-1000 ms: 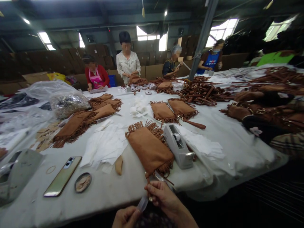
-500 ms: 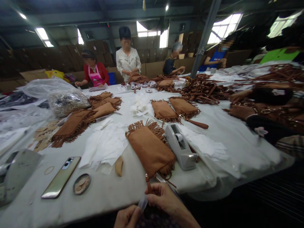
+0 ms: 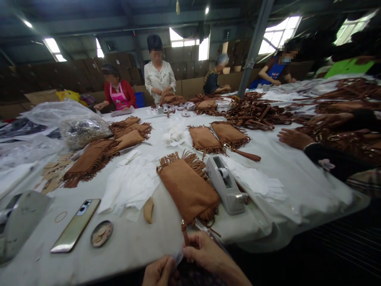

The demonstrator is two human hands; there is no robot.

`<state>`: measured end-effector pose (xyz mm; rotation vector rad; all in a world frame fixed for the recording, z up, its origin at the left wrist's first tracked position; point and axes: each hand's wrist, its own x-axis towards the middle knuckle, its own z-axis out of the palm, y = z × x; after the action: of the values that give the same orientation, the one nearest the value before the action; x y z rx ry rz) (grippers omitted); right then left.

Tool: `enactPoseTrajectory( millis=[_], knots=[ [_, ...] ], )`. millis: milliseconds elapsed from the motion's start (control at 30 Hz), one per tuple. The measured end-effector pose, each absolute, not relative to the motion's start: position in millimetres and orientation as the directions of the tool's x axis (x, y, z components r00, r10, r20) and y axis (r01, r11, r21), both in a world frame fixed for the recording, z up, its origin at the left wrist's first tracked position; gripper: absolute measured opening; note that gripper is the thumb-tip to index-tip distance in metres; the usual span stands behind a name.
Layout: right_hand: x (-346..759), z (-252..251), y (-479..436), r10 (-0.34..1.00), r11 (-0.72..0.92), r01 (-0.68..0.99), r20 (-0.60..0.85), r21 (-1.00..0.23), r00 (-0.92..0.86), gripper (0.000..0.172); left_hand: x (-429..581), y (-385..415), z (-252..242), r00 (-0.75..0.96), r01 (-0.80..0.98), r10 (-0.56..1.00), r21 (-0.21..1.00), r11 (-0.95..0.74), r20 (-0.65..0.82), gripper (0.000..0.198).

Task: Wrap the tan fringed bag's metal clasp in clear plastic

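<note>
- Head view: the brown pouch (image 3: 187,190) lies on the desk (image 3: 127,248), just left of the tape dispenser (image 3: 228,188), its near end turned toward the wearer.
- Done, as far as shows: the strap (image 3: 185,235) is joined to the pouch at its near corner by small metal hardware, and reaches out nearer the wearer than the dispenser.
- Apparently unfinished: a piece of clear film (image 3: 178,258) sits at the strap's lower end; whether it goes around the strap cannot be told. The handling seems partway along.
- Right hand (image 3: 205,250): fingers closed in a pinch on the strap. Left hand (image 3: 159,271): thumb and fingers pressed together on the film.
- Beyond the dispenser lie two more pouches (image 3: 204,137).
- Looks: the pouch is flat, slightly plump and matte, with curling fringe at both ends; the strap is darker.
</note>
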<state>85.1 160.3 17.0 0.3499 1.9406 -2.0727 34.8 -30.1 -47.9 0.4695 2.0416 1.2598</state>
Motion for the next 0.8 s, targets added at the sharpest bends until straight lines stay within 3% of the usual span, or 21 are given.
enactPoseTrajectory(
  millis=[200, 433, 533, 700, 800],
  knots=[
    [84.9, 7.6, 160.2, 0.011, -0.071, 0.380, -0.381, -0.922, -0.924, 0.009, 34.1, -22.6, -44.7, -0.773, -0.256, 0.477, 0.893, 0.370, -0.419, 0.053],
    [79.3, 7.3, 150.6, 0.081, -0.137, 0.394, -0.407, -0.909, -0.910, 0.016, 38.8, -18.0, -39.3, -0.928, -0.006, 0.321, 0.869, 0.495, -0.189, 0.047],
    [78.2, 8.3, 149.0, 0.092, -0.148, 0.400, -0.416, -0.904, -0.905, 0.018, 38.8, -13.1, -35.2, -0.920, -0.051, 0.323, 0.885, 0.462, -0.221, 0.050],
    [79.7, 8.7, 151.2, 0.054, -0.189, 0.364, -0.380, -0.912, -0.923, 0.017, 33.7, -7.0, -26.4, -0.783, -0.346, 0.399, 0.867, 0.359, -0.478, 0.062],
    [80.8, 7.6, 154.1, 0.043, -0.161, 0.378, -0.389, -0.912, -0.920, 0.016, 31.3, -10.2, -27.3, -0.787, -0.223, 0.471, 0.895, 0.386, -0.399, 0.067]
  ],
)
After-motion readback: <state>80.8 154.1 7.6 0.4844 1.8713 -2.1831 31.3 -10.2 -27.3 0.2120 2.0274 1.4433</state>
